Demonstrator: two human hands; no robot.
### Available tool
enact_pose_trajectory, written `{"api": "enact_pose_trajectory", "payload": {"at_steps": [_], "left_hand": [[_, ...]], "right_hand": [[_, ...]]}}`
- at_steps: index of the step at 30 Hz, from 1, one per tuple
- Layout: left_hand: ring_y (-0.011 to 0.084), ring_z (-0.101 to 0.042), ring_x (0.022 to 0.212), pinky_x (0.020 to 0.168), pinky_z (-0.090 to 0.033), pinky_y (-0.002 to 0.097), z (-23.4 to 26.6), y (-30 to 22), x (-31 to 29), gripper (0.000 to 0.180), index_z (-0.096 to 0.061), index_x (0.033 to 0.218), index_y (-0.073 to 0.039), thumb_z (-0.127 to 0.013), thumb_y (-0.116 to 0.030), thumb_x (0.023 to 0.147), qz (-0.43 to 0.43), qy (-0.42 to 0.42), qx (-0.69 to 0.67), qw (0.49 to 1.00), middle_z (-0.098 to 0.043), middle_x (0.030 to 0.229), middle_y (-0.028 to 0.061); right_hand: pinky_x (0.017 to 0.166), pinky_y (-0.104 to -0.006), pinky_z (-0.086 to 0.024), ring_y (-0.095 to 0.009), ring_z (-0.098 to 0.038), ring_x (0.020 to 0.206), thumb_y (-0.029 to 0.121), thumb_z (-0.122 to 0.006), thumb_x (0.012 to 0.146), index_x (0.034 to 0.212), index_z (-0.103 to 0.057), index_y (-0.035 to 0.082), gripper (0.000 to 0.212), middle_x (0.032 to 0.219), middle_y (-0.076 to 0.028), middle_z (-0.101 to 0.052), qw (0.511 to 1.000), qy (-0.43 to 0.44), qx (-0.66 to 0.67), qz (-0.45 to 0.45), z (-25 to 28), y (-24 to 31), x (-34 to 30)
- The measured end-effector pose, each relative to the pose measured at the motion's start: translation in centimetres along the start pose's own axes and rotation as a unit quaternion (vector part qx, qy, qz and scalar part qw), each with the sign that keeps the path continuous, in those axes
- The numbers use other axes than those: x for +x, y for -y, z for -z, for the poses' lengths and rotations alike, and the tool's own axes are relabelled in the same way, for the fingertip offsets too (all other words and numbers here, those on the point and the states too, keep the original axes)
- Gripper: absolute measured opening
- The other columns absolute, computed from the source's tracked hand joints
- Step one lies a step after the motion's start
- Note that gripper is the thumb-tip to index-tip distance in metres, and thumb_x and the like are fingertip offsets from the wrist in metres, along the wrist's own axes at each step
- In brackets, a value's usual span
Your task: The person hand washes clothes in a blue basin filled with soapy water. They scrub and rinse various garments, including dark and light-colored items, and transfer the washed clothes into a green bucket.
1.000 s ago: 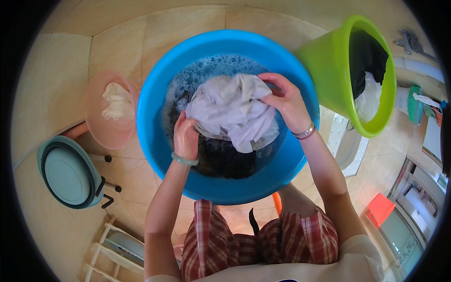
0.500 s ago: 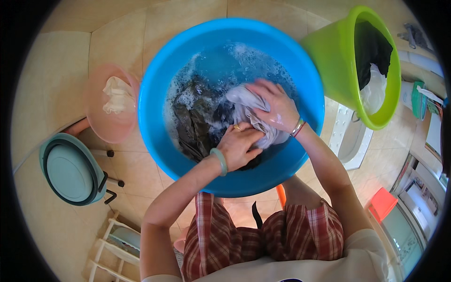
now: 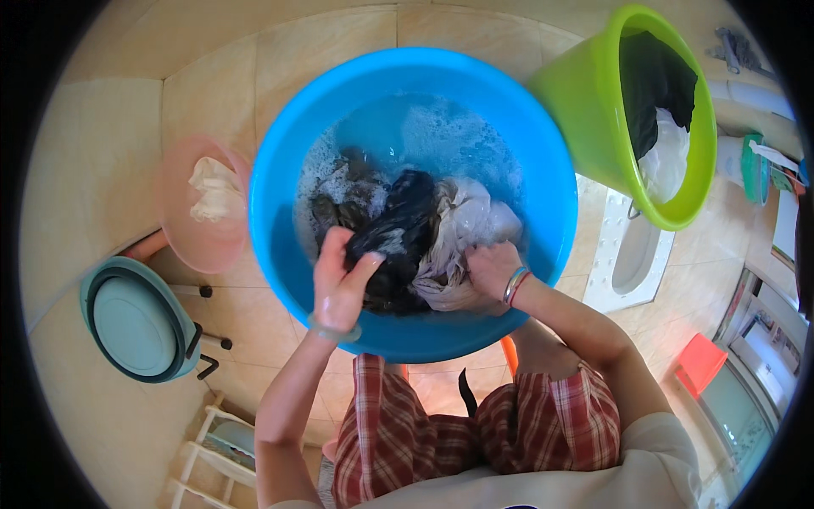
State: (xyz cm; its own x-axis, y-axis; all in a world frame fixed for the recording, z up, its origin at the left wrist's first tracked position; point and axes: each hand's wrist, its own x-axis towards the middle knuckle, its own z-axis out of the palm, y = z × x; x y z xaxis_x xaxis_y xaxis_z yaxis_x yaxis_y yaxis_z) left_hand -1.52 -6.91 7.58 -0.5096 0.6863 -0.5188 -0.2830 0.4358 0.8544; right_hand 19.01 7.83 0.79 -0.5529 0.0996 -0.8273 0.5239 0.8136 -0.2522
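Blue wash basin (image 3: 280, 182): large, round, plastic, standing on the tiled floor and filled with soapy water; foam lies toward its far rim.

Green bucket (image 3: 585, 110): just beside the basin's far right rim, tilted in the view, with dark and white laundry inside.

Pink bowl (image 3: 182, 229): against the basin's left rim, holding a wrung pale cloth.

Teal folded tub (image 3: 136, 322): well apart, by the left edge of the floor.

Dark garment (image 3: 403, 229): in the middle of the basin, toward the near rim, partly lifted out of the water. Judged soaked, limp and heavy for its bulk, slippery with suds; it will sag wherever unsupported. Best taken in a bunched handful of folds, not by a single edge.

White garment (image 3: 466, 225): touching the dark one on its right, equally wet and soft, crumpled; same handling applies.

Left hand (image 3: 339, 284): at the near rim, fingers curled, gripping the lower folds of the dark garment.

Right hand (image 3: 483, 271): closed over the bunched white garment, pressing it toward the dark one
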Motion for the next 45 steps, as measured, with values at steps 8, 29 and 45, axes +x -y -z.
{"api": "enact_pose_trajectory", "payload": {"at_steps": [8,29,45], "left_hand": [[0.0075,-0.054,0.087,0.077,-0.046,0.0233,0.5,-11.5,-5.9,0.035,-0.044,0.104,-0.007,-0.071,-0.005,0.082,-0.026,0.044,-0.132,0.990,-0.055,0.093,0.0025],[0.0173,-0.056,0.110,0.098,-0.045,0.0311,-0.2,2.7,8.5,0.068,-0.035,0.139,-0.007,-0.061,0.013,0.080,-0.067,-0.085,-0.080,0.991,-0.058,0.117,0.0083],[0.0259,-0.048,0.126,0.106,-0.039,0.0446,-4.0,5.6,12.0,0.069,-0.035,0.148,-0.017,-0.049,-0.059,0.094,0.077,-0.006,-0.375,0.924,-0.047,0.141,0.0119]], "right_hand": [[0.105,-0.0451,-0.038,-0.027,-0.046,0.128,0.025,-0.079,0.076,0.130,-0.055,0.007,0.062,0.140,-0.013,-0.048,0.899,-0.321,0.259,0.146,6.1,1.5,0.1],[0.096,-0.0390,-0.048,-0.035,-0.055,0.118,0.046,-0.073,0.082,0.135,-0.041,-0.003,0.079,0.130,-0.025,-0.052,0.831,-0.437,0.343,-0.029,7.3,-4.7,8.3],[0.083,-0.0382,-0.050,-0.031,-0.062,0.093,0.022,-0.070,0.084,0.106,-0.063,0.008,0.027,0.098,-0.014,-0.063,0.777,-0.388,0.418,0.265,9.7,4.4,5.8]]}}
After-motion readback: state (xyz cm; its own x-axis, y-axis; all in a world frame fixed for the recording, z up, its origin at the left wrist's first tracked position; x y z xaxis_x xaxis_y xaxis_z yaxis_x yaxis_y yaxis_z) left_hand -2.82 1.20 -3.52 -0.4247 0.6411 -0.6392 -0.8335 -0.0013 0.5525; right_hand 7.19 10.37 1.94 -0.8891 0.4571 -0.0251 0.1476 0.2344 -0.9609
